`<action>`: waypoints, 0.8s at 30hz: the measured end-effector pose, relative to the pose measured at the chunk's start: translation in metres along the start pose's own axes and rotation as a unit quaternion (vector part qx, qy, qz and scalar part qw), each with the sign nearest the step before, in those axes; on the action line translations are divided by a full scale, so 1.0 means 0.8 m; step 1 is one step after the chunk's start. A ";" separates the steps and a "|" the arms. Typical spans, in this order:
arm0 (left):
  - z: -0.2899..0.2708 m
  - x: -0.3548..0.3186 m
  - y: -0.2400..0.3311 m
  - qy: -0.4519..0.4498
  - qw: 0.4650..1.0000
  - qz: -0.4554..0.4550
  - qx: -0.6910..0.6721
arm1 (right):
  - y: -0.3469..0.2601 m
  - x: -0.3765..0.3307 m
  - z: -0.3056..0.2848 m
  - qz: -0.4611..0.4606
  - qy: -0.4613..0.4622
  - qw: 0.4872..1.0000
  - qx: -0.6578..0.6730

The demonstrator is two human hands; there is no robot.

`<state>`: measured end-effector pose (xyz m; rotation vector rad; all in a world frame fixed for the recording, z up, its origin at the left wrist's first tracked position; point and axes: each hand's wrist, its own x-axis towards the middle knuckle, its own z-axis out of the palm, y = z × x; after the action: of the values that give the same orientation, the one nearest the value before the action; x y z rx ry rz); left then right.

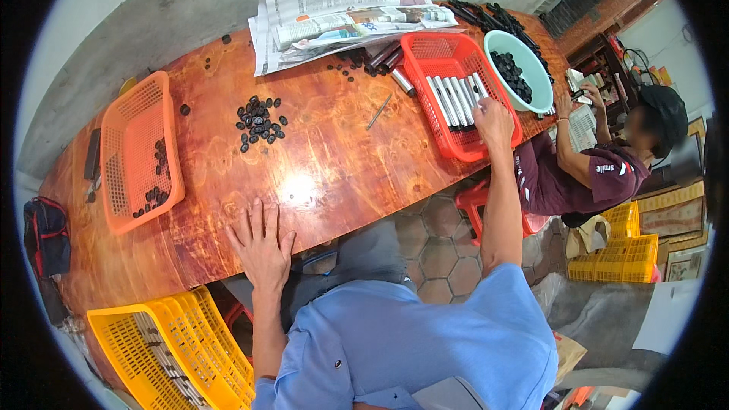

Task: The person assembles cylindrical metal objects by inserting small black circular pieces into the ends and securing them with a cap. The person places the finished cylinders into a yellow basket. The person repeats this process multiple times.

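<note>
polished wood table under left hand, concrete wall behind.

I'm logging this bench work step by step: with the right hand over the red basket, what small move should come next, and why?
Probably close the fingers on one metal tube and lift it out. The right hand rests at the near end of the tubes lying side by side in the red basket, while the left hand lies flat and empty on the table edge.
</note>
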<state>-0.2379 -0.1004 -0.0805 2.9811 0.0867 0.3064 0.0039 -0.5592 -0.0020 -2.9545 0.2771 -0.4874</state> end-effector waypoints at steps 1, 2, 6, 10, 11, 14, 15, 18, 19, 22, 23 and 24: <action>0.004 -0.001 -0.001 -0.001 1.000 -0.012 -0.011 | 0.003 0.001 0.005 -0.007 0.037 0.999 0.006; 0.004 -0.001 -0.002 -0.001 1.000 -0.008 -0.013 | 0.002 0.004 0.005 0.004 0.027 1.000 -0.008; 0.006 -0.004 -0.008 -0.009 1.000 0.003 -0.021 | -0.001 0.015 0.009 0.067 -0.061 0.994 -0.058; 0.005 -0.003 -0.006 -0.001 1.000 0.009 -0.023 | 0.014 0.017 0.026 0.089 -0.090 0.990 -0.063; 0.005 -0.003 -0.006 0.001 1.000 0.009 -0.026 | 0.016 0.017 0.027 0.089 -0.093 0.989 -0.066; 0.007 -0.001 -0.005 0.007 0.999 0.013 -0.033 | 0.025 0.021 0.026 0.092 -0.104 0.988 -0.063; 0.007 -0.001 -0.005 0.008 0.999 0.012 -0.033 | 0.019 0.022 0.021 0.091 -0.108 0.988 -0.058; 0.005 -0.001 -0.006 0.022 0.999 0.011 -0.037 | -0.002 0.015 -0.001 0.086 -0.062 0.994 0.009; 0.004 -0.002 -0.005 0.028 0.999 0.007 -0.038 | 0.002 0.015 -0.004 0.056 -0.034 0.993 0.094; -0.013 0.002 -0.009 0.039 0.974 -0.023 -0.222 | -0.055 -0.026 -0.037 -0.009 -0.051 0.940 0.336; -0.017 0.008 -0.006 0.064 0.943 -0.050 -0.324 | -0.095 -0.053 -0.055 -0.001 -0.117 0.901 0.418; -0.022 0.012 0.003 0.060 0.910 -0.097 -0.400 | -0.132 -0.085 -0.064 -0.006 -0.161 0.862 0.480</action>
<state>-0.2323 -0.0994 -0.0609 2.1185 0.2100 0.3841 -0.0593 -0.4476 0.0421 -1.9934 -0.0354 -0.0620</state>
